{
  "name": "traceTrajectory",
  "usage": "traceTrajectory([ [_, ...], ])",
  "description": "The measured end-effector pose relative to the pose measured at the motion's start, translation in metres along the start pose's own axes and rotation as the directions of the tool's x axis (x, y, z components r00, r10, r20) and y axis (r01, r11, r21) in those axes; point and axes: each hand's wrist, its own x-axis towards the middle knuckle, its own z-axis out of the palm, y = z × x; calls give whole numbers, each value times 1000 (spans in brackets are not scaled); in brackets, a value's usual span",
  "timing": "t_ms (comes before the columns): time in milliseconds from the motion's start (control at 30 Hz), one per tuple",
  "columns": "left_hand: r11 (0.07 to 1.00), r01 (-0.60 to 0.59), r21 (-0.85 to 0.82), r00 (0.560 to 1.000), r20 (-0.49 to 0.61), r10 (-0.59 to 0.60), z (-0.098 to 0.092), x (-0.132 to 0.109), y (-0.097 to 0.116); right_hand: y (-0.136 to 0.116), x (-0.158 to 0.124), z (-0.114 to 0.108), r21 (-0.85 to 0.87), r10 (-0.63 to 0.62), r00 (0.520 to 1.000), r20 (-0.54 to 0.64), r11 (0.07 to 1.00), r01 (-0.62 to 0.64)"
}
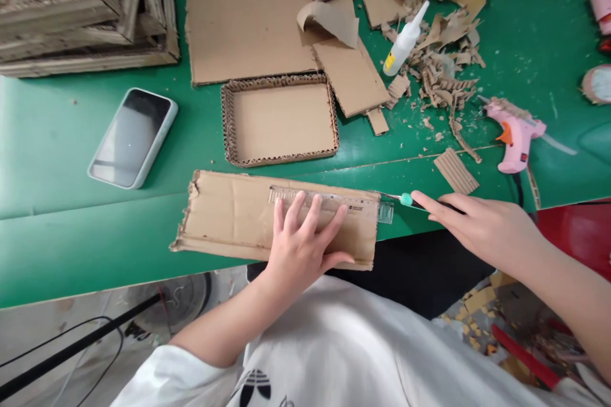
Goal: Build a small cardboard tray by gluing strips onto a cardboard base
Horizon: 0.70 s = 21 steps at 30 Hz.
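A long cardboard piece with a torn left end lies along the table's front edge. Across its upper right part runs a clear ruler, its right end sticking out past the cardboard. My left hand presses down on the ruler and cardboard with its fingers spread. In my right hand is a thin cutting tool with a green collar, its tip at the cardboard's upper right corner. Just beyond the cardboard sits a shallow cardboard tray with corrugated walls.
A phone lies at the left, below stacked cardboard frames. Flat cardboard sheets, a glue bottle and scraps cover the back. A pink glue gun and its cord are at the right.
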Motion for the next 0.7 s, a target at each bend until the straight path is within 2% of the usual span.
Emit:
traceTrajectory([
  [100,1000,2,-4,1000,8,-2,-1,0,0,-1,6,2,-37,-37,999,-2,999,36],
  [433,1000,-17,2,1000,26,17,-3,2,-1,0,11,6,8,-11,998,59,1000,11],
  [700,1000,-7,3,999,51,7,-5,2,0,-7,26,-4,1,-60,996,61,998,60],
])
